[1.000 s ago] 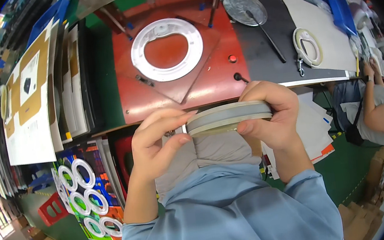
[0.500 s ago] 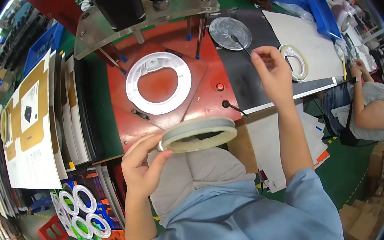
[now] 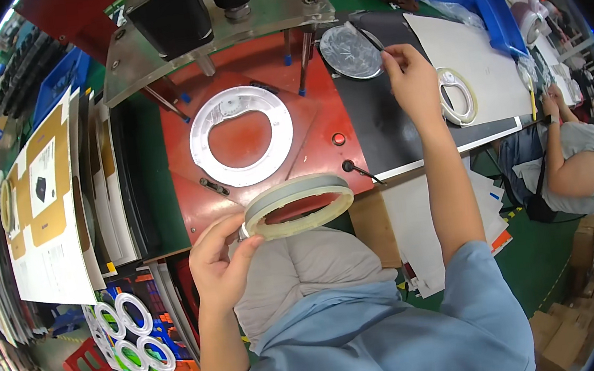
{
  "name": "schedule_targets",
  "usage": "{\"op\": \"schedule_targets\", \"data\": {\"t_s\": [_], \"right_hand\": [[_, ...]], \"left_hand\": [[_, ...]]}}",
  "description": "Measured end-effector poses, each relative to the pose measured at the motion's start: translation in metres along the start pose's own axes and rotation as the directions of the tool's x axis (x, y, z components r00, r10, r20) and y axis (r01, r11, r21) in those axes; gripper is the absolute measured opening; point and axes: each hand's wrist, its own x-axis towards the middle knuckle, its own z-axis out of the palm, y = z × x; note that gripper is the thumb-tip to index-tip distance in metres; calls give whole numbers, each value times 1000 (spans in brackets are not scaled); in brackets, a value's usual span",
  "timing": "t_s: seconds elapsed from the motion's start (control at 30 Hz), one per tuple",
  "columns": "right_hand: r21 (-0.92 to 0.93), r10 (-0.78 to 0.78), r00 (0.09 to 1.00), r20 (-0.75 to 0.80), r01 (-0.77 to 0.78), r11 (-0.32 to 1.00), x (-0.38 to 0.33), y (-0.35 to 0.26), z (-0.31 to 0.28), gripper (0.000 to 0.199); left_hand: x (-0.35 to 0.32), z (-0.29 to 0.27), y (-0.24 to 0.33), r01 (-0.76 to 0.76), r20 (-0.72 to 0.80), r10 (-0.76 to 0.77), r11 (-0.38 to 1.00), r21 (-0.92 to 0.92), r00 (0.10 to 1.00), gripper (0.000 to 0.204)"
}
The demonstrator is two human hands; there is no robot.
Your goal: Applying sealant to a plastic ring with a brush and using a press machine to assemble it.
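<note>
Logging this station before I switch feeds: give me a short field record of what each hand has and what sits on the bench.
left hand: grips the rim of a cream plastic ring with a grey band, held above the lap
right hand: reaches forward, pinching a thin dark stick over a round clear dish
fixture: white flat plastic ring lies on the red press plate
black mat: carries the dish and a small cream ring
lower left: white rings in a printed tray
nearby: another person's arm at right

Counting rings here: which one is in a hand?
The cream ring, held by its edge in the left hand; the white ring lies on the red fixture.
</note>
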Motion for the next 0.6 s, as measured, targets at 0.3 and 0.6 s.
{"op": "schedule_targets", "data": {"t_s": [0.3, 0.6], "right_hand": [[-167, -42, 998, -42, 34, 985, 7, -24, 11, 23], [-224, -53, 996, -78, 34, 974, 6, -30, 12, 22]], "left_hand": [[0, 0, -2, -33, 8, 32, 999, 43, 999, 37], [0, -1, -1, -14, -3, 14, 999, 48, 1000, 37]]}}
